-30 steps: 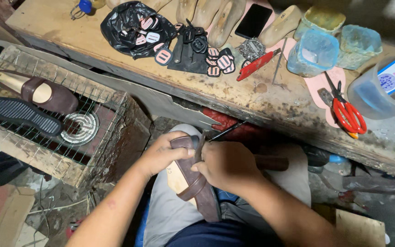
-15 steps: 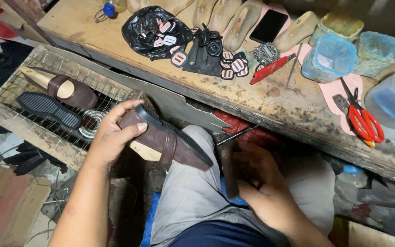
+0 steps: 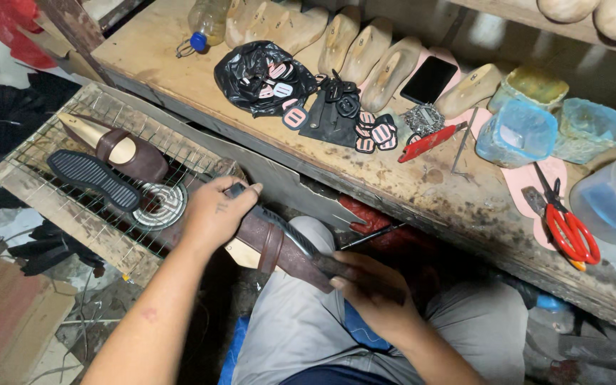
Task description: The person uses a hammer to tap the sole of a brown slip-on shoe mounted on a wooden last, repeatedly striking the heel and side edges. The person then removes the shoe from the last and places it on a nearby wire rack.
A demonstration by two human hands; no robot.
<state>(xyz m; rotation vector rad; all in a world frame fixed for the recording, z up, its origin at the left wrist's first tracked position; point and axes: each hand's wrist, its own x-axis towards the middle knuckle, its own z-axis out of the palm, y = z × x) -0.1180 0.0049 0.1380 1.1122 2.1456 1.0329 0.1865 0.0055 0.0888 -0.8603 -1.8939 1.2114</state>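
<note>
Left hand (image 3: 217,212) is curled tight round the heel end of a dark brown leather shoe upper on a pale wooden last (image 3: 279,246), w/ a strap band across its middle; it lies over the person's grey-trousered lap. Right hand (image 3: 372,299) lies loosely curled on the pointed toe end, fingers bent, palm down; what's under the palm is hidden. A thin dark tool (image 3: 373,237) pokes out just beyond the shoe, its end lost in shadow.

Left of the shoe: wire-mesh rack in a rough wooden frame (image 3: 51,207), carrying a ribbed black rubber sole (image 3: 93,178), a second brown-and-tan pointed shoe (image 3: 114,148) and a round metal coil (image 3: 160,205).

Beyond the shoe: scarred, stained wooden surface (image 3: 393,182) w/ crumpled black plastic bag (image 3: 258,75), red-handled scissors (image 3: 568,228), red flat tool (image 3: 428,141), black phone (image 3: 429,78), row of pale wooden lasts (image 3: 365,53), blue translucent tubs (image 3: 518,132). Clear bottle (image 3: 208,21) is cut off at the top edge.
</note>
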